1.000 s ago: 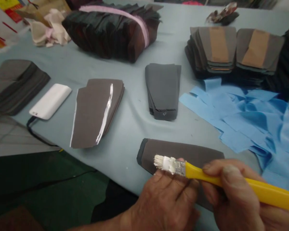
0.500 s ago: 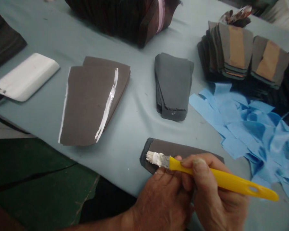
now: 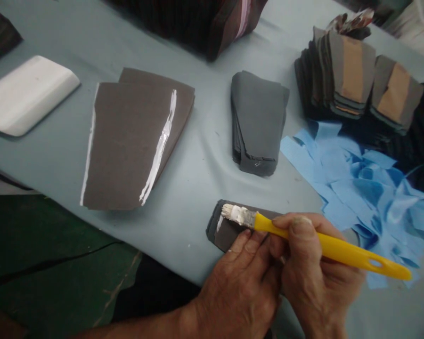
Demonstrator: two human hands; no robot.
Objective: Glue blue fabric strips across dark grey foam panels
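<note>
My right hand [image 3: 311,263] is closed around the yellow handle of a brush [image 3: 353,252]. White paste coats the brush's bristles, which touch the left end of a small brown piece [image 3: 228,235] with a dark layer under it. A short white streak shows on that end. My left hand [image 3: 242,282] lies on the same piece, fingers extended and pressing it down, just below the brush. Further left lie larger brown pieces [image 3: 127,146], one with white strips along its left and right edges. Above the brush is a stack of dark grey pieces [image 3: 259,117].
Blue fabric strips [image 3: 360,183] are heaped at the right, below bundled grey pieces [image 3: 353,70]. A white device [image 3: 31,94] sits at the left of the table [image 3: 183,230]. A dark bundle [image 3: 198,23] lies at the back.
The brush has moved up a little across the end of the small piece, and a white streak now shows there. The view has shifted slightly.
</note>
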